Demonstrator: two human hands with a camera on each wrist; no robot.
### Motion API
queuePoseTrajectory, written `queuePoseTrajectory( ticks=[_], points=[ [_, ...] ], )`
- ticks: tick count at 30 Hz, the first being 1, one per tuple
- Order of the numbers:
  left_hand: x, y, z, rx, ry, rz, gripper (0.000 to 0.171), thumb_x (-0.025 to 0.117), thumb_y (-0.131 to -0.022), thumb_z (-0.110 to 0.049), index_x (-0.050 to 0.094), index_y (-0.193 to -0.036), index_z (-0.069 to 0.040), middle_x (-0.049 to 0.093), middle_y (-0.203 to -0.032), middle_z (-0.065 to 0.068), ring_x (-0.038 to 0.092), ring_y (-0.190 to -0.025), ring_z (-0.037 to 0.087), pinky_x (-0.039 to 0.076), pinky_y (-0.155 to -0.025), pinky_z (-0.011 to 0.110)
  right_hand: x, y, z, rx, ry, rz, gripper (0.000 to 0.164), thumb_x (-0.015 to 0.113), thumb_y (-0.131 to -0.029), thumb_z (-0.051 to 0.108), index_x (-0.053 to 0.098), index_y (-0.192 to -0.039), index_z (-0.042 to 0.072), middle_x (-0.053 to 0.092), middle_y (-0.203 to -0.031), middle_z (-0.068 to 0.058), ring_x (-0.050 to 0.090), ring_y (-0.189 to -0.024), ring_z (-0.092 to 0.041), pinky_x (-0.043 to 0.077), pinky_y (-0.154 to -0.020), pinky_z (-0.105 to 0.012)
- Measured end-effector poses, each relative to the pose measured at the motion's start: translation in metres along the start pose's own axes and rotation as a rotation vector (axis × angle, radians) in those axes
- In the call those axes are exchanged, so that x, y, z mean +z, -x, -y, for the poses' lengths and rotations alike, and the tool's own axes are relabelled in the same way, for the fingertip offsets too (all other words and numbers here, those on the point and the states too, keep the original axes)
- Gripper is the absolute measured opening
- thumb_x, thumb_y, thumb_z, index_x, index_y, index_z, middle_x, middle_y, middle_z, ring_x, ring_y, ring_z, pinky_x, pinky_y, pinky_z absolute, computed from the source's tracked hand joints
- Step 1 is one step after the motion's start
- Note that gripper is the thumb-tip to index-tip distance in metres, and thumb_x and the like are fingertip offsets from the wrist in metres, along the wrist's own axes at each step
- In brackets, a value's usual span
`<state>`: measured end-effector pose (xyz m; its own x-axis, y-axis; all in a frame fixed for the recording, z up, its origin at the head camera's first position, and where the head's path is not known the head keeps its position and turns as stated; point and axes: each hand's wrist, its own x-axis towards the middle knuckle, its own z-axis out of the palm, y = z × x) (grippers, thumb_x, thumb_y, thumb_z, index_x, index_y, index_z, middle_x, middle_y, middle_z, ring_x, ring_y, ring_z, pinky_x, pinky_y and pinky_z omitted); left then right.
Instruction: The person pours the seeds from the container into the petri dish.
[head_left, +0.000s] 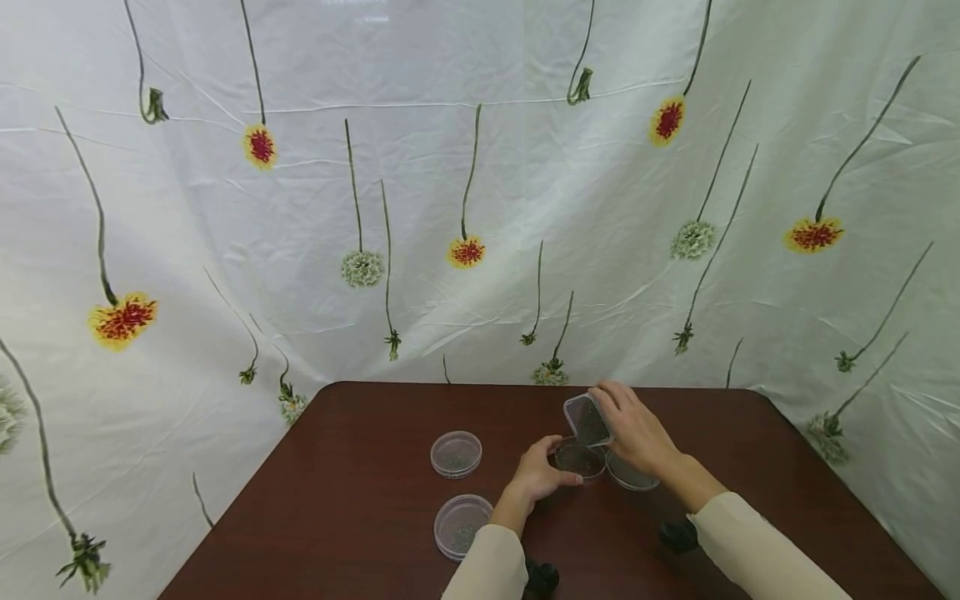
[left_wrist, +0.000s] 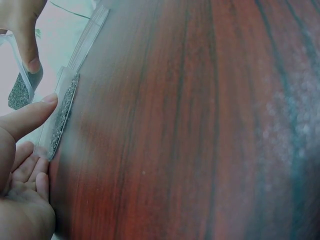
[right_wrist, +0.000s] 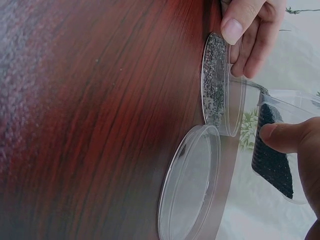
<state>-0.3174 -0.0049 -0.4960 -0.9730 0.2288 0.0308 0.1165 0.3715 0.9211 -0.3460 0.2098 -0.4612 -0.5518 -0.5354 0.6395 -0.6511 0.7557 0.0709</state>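
Note:
My right hand [head_left: 633, 429] grips a clear plastic box [head_left: 588, 419] by its side, thumb pressed on the wall. Dark granules [right_wrist: 272, 155] fill part of this tilted box. From its corner a thin dark stream [right_wrist: 256, 86] runs into a clear petri dish [head_left: 581, 465] on the table. A speckled layer of granules [right_wrist: 214, 80] covers that dish's bottom. Thumb and fingers of my left hand [head_left: 537, 471] hold the dish at its rim from the left. Another clear petri dish [right_wrist: 192, 185] sits right beside it, under my right hand in the head view.
Two more petri dishes stand to the left on the dark red-brown table [head_left: 360, 500]: a farther one [head_left: 456, 454] and a nearer one [head_left: 459, 525], partly behind my left forearm. A white flowered cloth [head_left: 315, 200] hangs behind the table's far edge.

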Motion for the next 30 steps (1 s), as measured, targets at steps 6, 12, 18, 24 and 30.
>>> queuePoseTrajectory(
  ticks=[6, 12, 18, 24, 30],
  points=[
    [-0.0007, 0.0000, -0.0013, -0.004, 0.001, 0.002, 0.074, 0.090, -0.080, -0.008, 0.055, -0.145, -0.002, 0.058, -0.141, 0.019, 0.049, -0.134, 0.043, 0.041, -0.108, 0.059, -0.0009, 0.0010, -0.0010, 0.002, -0.003, 0.003, 0.099, 0.100, -0.056, -0.006, 0.048, -0.141, -0.001, 0.051, -0.137, -0.023, 0.049, -0.127, -0.042, 0.051, -0.098, -0.054],
    [-0.0011, 0.0012, -0.0017, -0.006, -0.005, 0.005, 0.075, 0.090, -0.081, -0.008, 0.054, -0.146, -0.002, 0.057, -0.142, 0.019, 0.049, -0.134, 0.042, 0.042, -0.108, 0.058, -0.0013, 0.0012, -0.0020, -0.003, 0.001, -0.012, 0.101, 0.099, -0.053, -0.009, 0.049, -0.140, -0.002, 0.051, -0.136, -0.023, 0.051, -0.125, -0.043, 0.052, -0.096, -0.054],
    [-0.0008, 0.0005, -0.0007, -0.003, -0.008, 0.005, 0.074, 0.090, -0.081, -0.009, 0.055, -0.146, -0.003, 0.058, -0.141, 0.018, 0.049, -0.134, 0.042, 0.043, -0.107, 0.058, -0.0011, 0.0009, -0.0016, -0.005, 0.003, -0.019, 0.101, 0.099, -0.052, -0.010, 0.050, -0.140, -0.002, 0.051, -0.135, -0.023, 0.051, -0.125, -0.043, 0.052, -0.095, -0.054],
    [-0.0005, 0.0016, -0.0014, -0.010, -0.009, 0.001, 0.075, 0.090, -0.081, -0.009, 0.054, -0.146, -0.002, 0.058, -0.142, 0.018, 0.049, -0.135, 0.042, 0.042, -0.108, 0.058, -0.0015, 0.0016, -0.0011, 0.008, -0.011, -0.002, 0.098, 0.098, -0.055, -0.010, 0.049, -0.140, -0.002, 0.051, -0.137, -0.024, 0.050, -0.126, -0.043, 0.051, -0.097, -0.054],
    [0.0008, -0.0025, 0.0026, -0.011, -0.016, -0.004, 0.075, 0.091, -0.080, -0.009, 0.055, -0.145, -0.002, 0.058, -0.141, 0.018, 0.050, -0.133, 0.041, 0.043, -0.108, 0.057, -0.0014, 0.0029, 0.0006, 0.084, -0.062, 0.014, 0.099, 0.099, -0.057, -0.007, 0.048, -0.142, -0.004, 0.049, -0.141, -0.026, 0.048, -0.129, -0.045, 0.052, -0.096, -0.055]
  ],
)
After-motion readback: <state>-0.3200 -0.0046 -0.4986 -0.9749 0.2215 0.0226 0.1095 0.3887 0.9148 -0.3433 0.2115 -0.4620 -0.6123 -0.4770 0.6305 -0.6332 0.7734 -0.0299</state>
